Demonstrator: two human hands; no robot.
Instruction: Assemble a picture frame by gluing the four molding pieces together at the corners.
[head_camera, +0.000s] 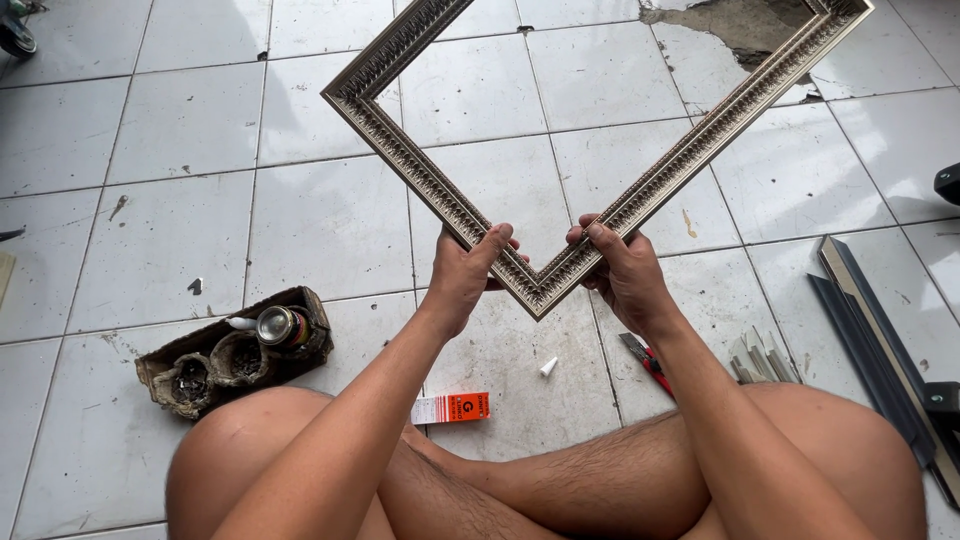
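Above crossed legs, left hand (462, 272) and right hand (622, 272) clamped beside ornate gilt wooden frame (540, 285) corner, pressing the mitre joint closed.

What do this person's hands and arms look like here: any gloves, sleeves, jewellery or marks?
Both arms are bare right up to the bottom edge of the picture, with no sleeves in view. The left hand and right hand wear no gloves, and no rings, watch or wristband show. The forearms look lean and lightly haired, with no visible markings.
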